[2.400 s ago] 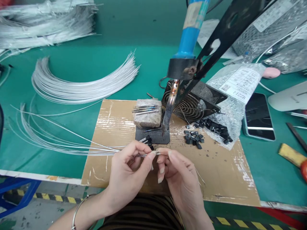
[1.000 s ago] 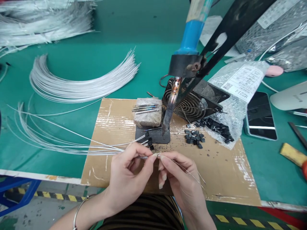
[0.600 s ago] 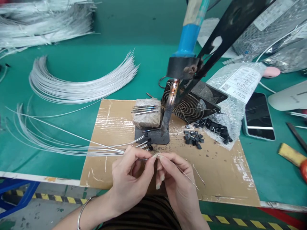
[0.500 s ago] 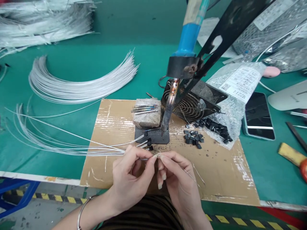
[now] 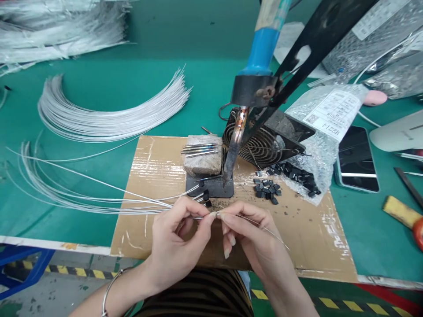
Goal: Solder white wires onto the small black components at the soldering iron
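Your left hand point(image 5: 181, 246): grip pinches wire point(image 5: 197, 217) over near half of cardboard point(image 5: 317, 246). Your right hand point(image 5: 256, 233): grip pinches thin strand point(image 5: 264, 227), also over cardboard. Black pieces point(image 5: 268, 190) lie on cardboard's right half.

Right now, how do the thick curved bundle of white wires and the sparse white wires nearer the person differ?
The thick curved bundle of white wires is densely packed; the sparse white wires spread apart. The bundle lies on the green tabletop; the sparse wires reach over the brown cardboard sheet toward the left hand. Both curve.
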`<control>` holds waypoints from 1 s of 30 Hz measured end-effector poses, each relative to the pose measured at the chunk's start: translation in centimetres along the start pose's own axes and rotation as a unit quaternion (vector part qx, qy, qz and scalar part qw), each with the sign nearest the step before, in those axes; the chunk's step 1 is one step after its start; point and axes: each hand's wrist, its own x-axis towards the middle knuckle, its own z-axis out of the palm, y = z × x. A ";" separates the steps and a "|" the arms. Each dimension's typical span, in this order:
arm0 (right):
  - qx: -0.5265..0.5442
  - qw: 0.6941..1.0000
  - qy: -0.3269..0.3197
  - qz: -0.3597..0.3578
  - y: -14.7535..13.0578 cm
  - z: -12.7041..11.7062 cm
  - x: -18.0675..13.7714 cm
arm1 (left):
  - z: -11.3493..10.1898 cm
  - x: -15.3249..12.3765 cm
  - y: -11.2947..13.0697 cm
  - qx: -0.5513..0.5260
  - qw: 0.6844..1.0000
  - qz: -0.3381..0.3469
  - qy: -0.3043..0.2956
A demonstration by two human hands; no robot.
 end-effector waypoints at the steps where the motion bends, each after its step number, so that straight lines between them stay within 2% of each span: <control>1: 0.012 1.000 0.004 -0.008 0.3 0.1 0.0 | 0.1 0.0 0.0 -0.012 1.000 -0.012 0.001; 9: 0.102 0.990 0.043 -0.088 2.9 1.4 0.0 | 0.7 -0.2 0.4 -0.056 0.996 -0.058 0.037; 17: 0.121 0.985 0.052 -0.112 3.3 2.2 -0.1 | 1.1 0.0 1.2 -0.154 0.985 -0.071 0.013; 22: 0.090 0.988 0.052 -0.111 3.3 1.8 -0.2 | 0.7 0.2 1.3 -0.080 0.993 -0.079 0.031; 25: 0.018 0.987 0.048 -0.150 2.5 -0.2 -0.6 | 0.4 0.5 1.1 -0.040 0.995 -0.078 0.042; 27: -0.096 0.961 0.133 -0.223 1.4 -2.6 -0.9 | 0.2 0.7 0.8 -0.046 0.995 -0.075 0.045; 28: -0.181 0.923 0.201 -0.272 0.8 -3.9 -1.0 | 0.2 0.8 0.6 -0.054 0.995 -0.074 0.045; 29: -0.281 0.869 0.285 -0.289 0.3 -5.1 -1.0 | 0.2 0.9 0.4 -0.063 0.994 -0.074 0.043; 30: -0.361 0.800 0.364 -0.313 -0.3 -6.3 -0.9 | 0.1 1.0 0.3 -0.070 0.994 -0.073 0.038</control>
